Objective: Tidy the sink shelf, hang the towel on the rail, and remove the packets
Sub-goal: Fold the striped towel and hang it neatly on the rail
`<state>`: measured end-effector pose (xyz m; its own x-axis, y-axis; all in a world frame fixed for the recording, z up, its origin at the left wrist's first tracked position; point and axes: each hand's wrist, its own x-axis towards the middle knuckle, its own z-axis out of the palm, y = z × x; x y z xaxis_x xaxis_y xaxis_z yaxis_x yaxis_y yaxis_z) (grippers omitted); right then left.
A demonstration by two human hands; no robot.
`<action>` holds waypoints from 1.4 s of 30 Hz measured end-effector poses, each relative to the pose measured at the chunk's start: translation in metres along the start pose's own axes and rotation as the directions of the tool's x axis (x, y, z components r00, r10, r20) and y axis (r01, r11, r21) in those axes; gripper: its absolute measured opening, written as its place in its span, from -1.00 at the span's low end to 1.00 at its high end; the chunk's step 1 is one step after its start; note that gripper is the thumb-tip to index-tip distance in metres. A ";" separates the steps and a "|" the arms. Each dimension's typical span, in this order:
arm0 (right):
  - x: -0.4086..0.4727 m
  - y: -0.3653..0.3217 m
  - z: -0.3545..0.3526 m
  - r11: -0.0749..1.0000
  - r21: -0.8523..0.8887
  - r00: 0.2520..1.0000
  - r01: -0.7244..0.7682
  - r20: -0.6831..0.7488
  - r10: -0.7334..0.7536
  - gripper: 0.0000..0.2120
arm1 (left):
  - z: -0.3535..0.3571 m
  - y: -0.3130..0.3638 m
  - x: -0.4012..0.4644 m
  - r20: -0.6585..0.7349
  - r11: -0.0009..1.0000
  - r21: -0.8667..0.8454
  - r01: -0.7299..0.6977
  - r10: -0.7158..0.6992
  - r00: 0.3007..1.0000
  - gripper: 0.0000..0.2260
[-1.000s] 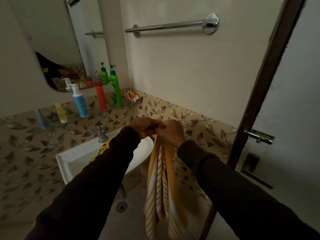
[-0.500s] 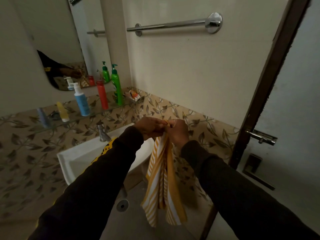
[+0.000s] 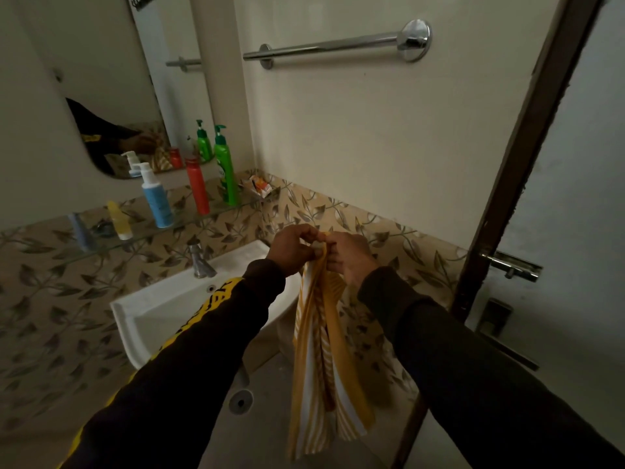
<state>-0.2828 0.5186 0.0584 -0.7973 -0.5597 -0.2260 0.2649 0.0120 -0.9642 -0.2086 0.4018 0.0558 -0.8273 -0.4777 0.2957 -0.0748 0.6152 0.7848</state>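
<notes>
A yellow-and-white striped towel (image 3: 321,353) hangs down in front of me, bunched at its top edge. My left hand (image 3: 293,248) and my right hand (image 3: 351,258) both pinch that top edge, close together, beside the right corner of the white sink (image 3: 162,306). The chrome towel rail (image 3: 324,45) is bare on the wall high above my hands. On the glass shelf (image 3: 189,220) stand a green pump bottle (image 3: 226,167), a red bottle (image 3: 197,186), a blue-and-white pump bottle (image 3: 154,196), a small yellow bottle (image 3: 118,221) and a blue one (image 3: 81,231). Crumpled packets (image 3: 259,186) lie at the shelf's right end.
A mirror (image 3: 111,89) hangs above the shelf. The tap (image 3: 198,260) stands at the back of the sink. A dark door frame (image 3: 507,184) and a door with a metal handle (image 3: 514,264) are at the right. A floor drain (image 3: 240,402) lies below the sink.
Both hands have stayed together at the towel's top edge and shifted slightly to the right. The hanging towel has swung and its folds have changed shape.
</notes>
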 end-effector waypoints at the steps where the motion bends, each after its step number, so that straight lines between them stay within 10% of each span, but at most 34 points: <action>1: 0.000 0.000 -0.001 1.000 0.013 1.000 -0.015 0.012 0.014 -0.79 | 0.000 0.001 0.000 0.003 0.999 0.022 -0.024 0.024 1.000 -0.82; 11: -0.006 0.001 -0.007 0.996 0.077 0.995 -0.040 0.099 0.032 -0.80 | -0.008 0.007 0.006 0.113 0.949 0.276 -0.152 0.125 0.986 -0.89; 25: -0.011 -0.009 0.006 0.837 -0.418 0.935 0.353 0.122 -0.334 -0.78 | -0.014 -0.003 -0.001 -0.066 0.984 -0.180 0.013 -0.025 0.998 -0.89; 42: -0.015 -0.003 -0.003 0.808 -0.390 0.897 0.441 0.218 -0.385 -0.77 | -0.019 0.001 0.000 -0.145 0.980 0.176 -0.093 0.120 0.982 -0.82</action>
<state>-0.2732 0.5301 0.0646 -0.6991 -0.6869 0.1983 -0.3488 0.0857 -0.9333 -0.1978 0.3907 0.0670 -0.7406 -0.4866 0.4633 -0.0940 0.7578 0.6457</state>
